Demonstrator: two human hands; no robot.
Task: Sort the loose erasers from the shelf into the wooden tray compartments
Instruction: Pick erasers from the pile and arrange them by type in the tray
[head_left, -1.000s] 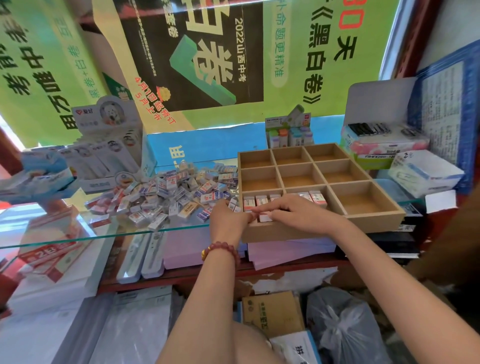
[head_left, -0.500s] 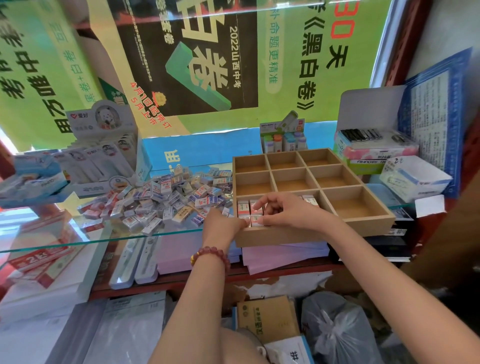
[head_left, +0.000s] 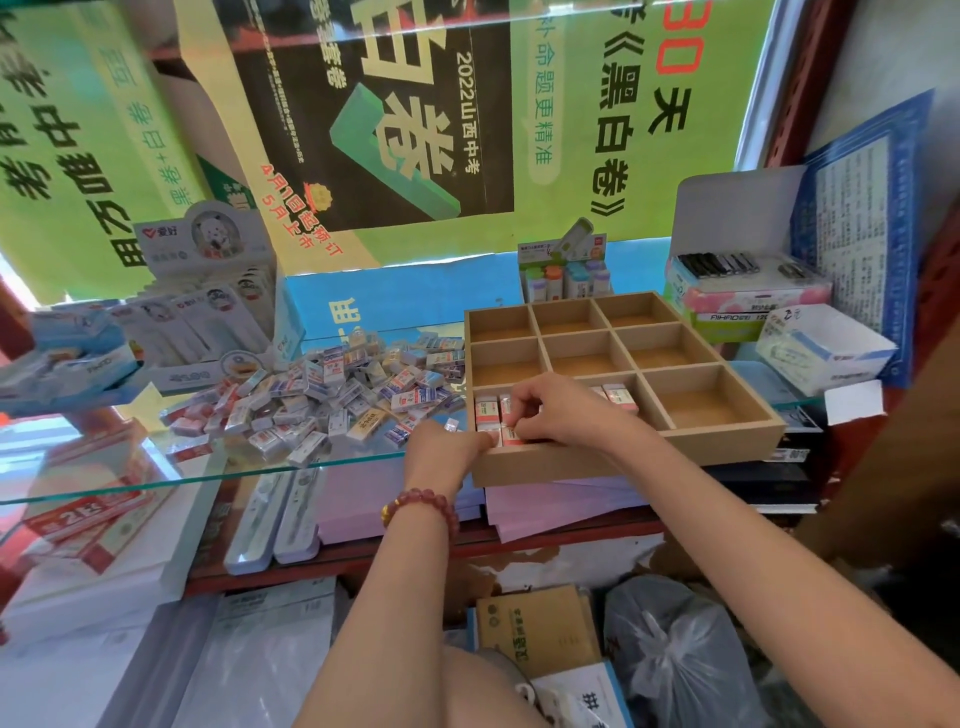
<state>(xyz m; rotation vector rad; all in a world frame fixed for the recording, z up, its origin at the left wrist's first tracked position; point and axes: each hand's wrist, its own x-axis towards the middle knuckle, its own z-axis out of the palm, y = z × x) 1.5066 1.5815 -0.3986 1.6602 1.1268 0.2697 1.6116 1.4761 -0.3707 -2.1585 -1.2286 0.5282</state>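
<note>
A wooden tray (head_left: 719, 439) with nine compartments stands on the glass shelf (head_left: 218, 470). Red-and-white erasers (head_left: 487, 407) stand in its front-left compartment, and a few more erasers (head_left: 619, 395) lie in the front-middle one. The other compartments show bare wood. A pile of loose erasers (head_left: 332, 395) lies on the glass to the left of the tray. My right hand (head_left: 563, 415) hovers over the front-left compartment, fingers curled, pinching an eraser (head_left: 511, 438) at its front edge. My left hand (head_left: 447, 449) rests at the tray's front-left corner; its fingertips reach that same eraser, and the back of the hand hides their grip.
Display boxes of stationery (head_left: 208, 312) stand behind the pile at the left, more boxes (head_left: 753, 301) to the right of the tray. Correction-tape packs (head_left: 566, 275) stand behind the tray. Below the glass lie purple paper stacks (head_left: 363, 504) and pen cases (head_left: 275, 525).
My right hand has slid left from the tray's front-middle compartment to the front-left one. My left hand has stayed at the tray's front-left corner.
</note>
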